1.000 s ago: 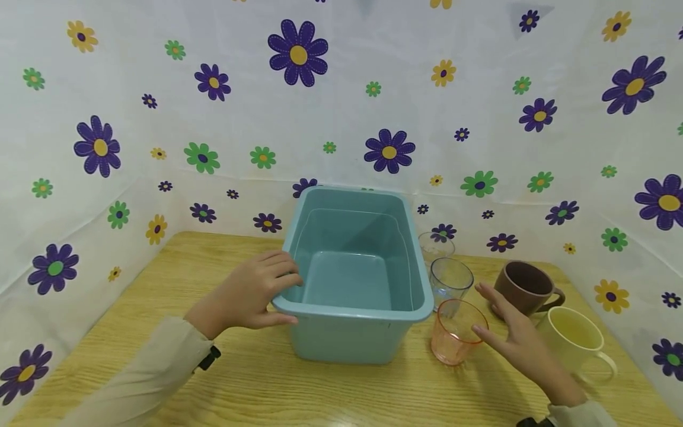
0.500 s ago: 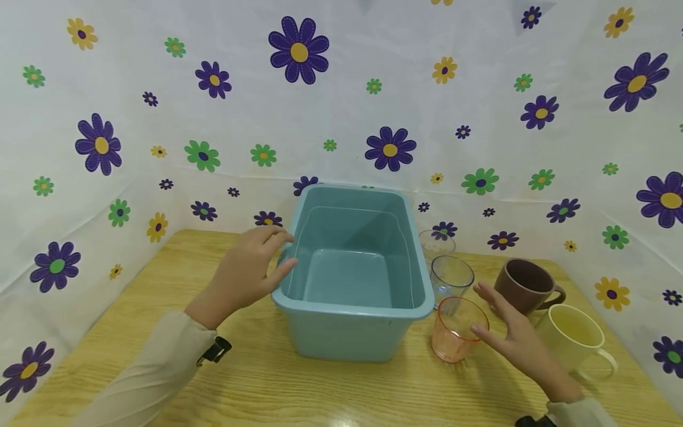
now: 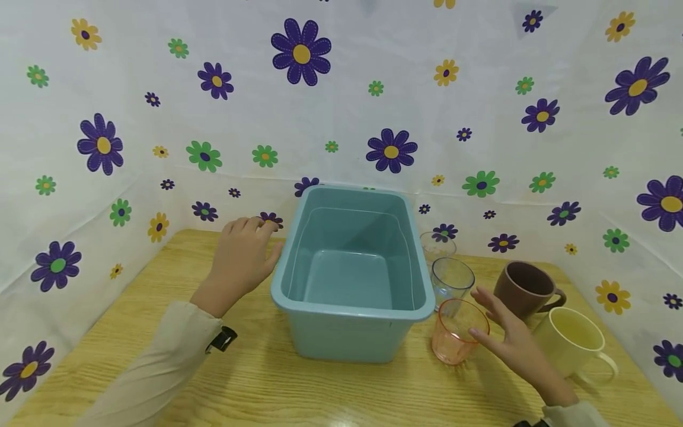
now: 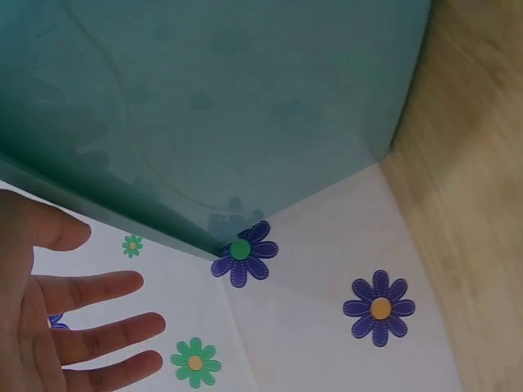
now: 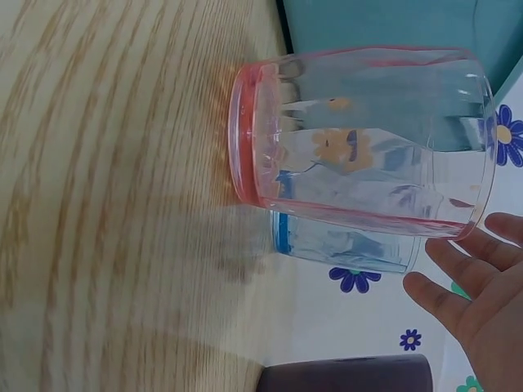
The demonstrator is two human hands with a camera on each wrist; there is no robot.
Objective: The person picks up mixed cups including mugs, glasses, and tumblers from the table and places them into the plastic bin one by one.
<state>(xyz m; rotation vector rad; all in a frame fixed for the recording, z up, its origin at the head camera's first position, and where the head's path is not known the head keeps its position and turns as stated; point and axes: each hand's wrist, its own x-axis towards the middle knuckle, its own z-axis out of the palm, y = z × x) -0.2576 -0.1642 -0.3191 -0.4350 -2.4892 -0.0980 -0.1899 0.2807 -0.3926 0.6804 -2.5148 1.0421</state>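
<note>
A blue-green plastic bin stands upright in the middle of the table, with nothing inside. Beside its left rim hovers my left hand, fingers extended and holding nothing; the left wrist view shows them apart from the bin wall. My right hand is spread beside a clear orange-tinted glass, its fingertips close to the rim; whether they touch it I cannot tell. A blue-tinted glass stands upright just behind the orange one. In the right wrist view, the orange glass partly covers the blue glass.
Behind the blue glass is a clear glass, partly hidden by the bin. A brown mug and a pale yellow mug stand at the right. Flower-printed white cloth encloses the wooden table at the back and sides.
My left hand has let go of the bin's left rim and moved up and to the left, away from it. The right hand has barely moved; the bin, glasses and mugs stay put.
</note>
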